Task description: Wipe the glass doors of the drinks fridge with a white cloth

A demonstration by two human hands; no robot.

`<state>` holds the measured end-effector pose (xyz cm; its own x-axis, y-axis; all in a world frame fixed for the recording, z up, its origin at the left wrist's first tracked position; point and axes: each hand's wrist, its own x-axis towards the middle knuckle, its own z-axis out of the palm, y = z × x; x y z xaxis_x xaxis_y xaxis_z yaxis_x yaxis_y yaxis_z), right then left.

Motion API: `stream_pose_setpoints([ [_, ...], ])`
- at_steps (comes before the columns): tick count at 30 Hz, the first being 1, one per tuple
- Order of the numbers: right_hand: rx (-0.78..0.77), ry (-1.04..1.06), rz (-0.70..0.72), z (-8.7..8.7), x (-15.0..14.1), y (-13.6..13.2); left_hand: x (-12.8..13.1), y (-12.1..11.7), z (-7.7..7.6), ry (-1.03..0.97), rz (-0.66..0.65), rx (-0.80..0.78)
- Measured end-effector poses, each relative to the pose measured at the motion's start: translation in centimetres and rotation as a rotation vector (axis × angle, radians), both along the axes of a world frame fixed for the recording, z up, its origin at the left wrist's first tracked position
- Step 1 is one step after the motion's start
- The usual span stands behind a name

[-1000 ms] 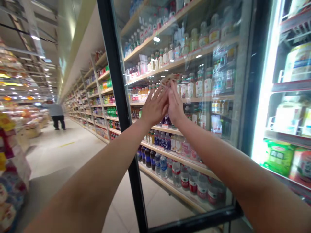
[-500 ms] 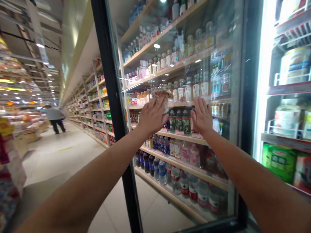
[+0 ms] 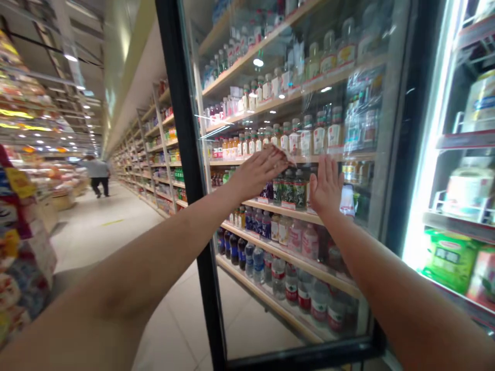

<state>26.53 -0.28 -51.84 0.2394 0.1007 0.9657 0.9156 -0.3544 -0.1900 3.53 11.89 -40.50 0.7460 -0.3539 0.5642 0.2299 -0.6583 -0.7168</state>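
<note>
A glass door [image 3: 247,330] with a black frame stands swung out in front of me. My left hand [image 3: 261,172] presses a crumpled, brownish-white cloth [image 3: 284,154] against the pane, with fingers stretched over it. Only the cloth's upper edge shows past the fingertips; the palm hides the rest. To the right, my right hand [image 3: 326,186] lies flat on the same glass, fingers up and thumb out to the side, with nothing in it. Both arms reach forward at about mid-height of the door.
Shelves of bottled drinks [image 3: 305,239] show through the pane. At right is a lit cooler with a green package [image 3: 450,260] and large containers. Along the left aisle, a person [image 3: 98,175] is far off, and stacked goods [image 3: 23,216] stand near me.
My left hand has slid to the right with the cloth, nearer my right hand, and its fingers now slant rightward. My right hand stays flat on the glass. The view has turned slightly left.
</note>
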Motion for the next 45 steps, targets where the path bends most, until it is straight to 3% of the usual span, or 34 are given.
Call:
stream_pose_setpoints([
  [2,-0.001,-0.015,0.003,-0.3,0.3,-0.1,-0.7,0.2,1.7,-0.063,0.023,-0.009],
  [5,0.017,-0.037,0.003,-0.5,0.6,-0.2,-1.4,0.8,4.3,-0.354,0.031,-0.128],
  [6,0.023,-0.042,0.006,-0.6,0.7,-0.2,-1.4,0.9,4.3,-0.409,0.03,-0.158],
  [8,0.036,-0.052,0.013,-0.8,0.8,-0.1,-0.8,0.8,2.9,-0.395,0.035,-0.162],
  [10,0.055,-0.063,0.016,-0.9,0.9,0.0,-0.2,0.4,0.4,-0.161,0.037,-0.06],
  [12,0.075,-0.072,0.016,-1.1,0.9,0.2,-0.1,0.0,-0.9,0.153,0.023,0.082],
  [14,0.086,-0.086,0.013,-1.2,1.1,0.3,-0.6,-0.1,0.1,0.205,0.027,0.117],
  [17,0.094,-0.104,0.009,-1.3,1.2,0.3,-1.6,0.5,3.6,-0.19,0.061,-0.03],
  [19,0.103,-0.114,0.011,-1.3,1.3,0.3,-1.8,0.8,4.7,-0.386,0.067,-0.095],
  [21,0.105,-0.118,0.016,-1.3,1.4,0.3,-1.7,0.7,3.7,-0.367,0.053,-0.067],
  [24,0.097,-0.114,0.02,-1.3,1.5,0.3,-1.5,0.2,1.3,0.022,0.014,0.087],
  [26,0.096,-0.105,0.019,-1.3,1.5,0.3,-2.1,0.1,1.4,0.131,0.019,0.116],
  [30,0.106,-0.103,0.019,-1.3,1.3,0.3,-3.6,0.7,4.0,-0.277,0.068,-0.062],
  [33,0.107,-0.096,0.028,-1.3,1.2,0.2,-3.8,0.9,2.7,-0.372,0.064,-0.096],
  [35,0.109,-0.086,0.032,-1.3,1.2,0.2,-3.9,0.7,0.7,-0.153,0.051,-0.006],
  [37,0.109,-0.08,0.033,-1.2,1.2,0.2,-4.2,0.4,-0.4,0.103,0.049,0.092],
  [39,0.106,-0.075,0.031,-1.2,1.2,0.2,-4.7,0.4,0.4,0.123,0.076,0.097],
  [43,0.097,-0.071,0.034,-1.2,0.9,0.1,-5.3,1.3,3.9,-0.32,0.096,-0.101],
  [45,0.093,-0.071,0.037,-1.2,0.8,-0.1,-4.9,1.5,3.3,-0.38,0.068,-0.149],
])
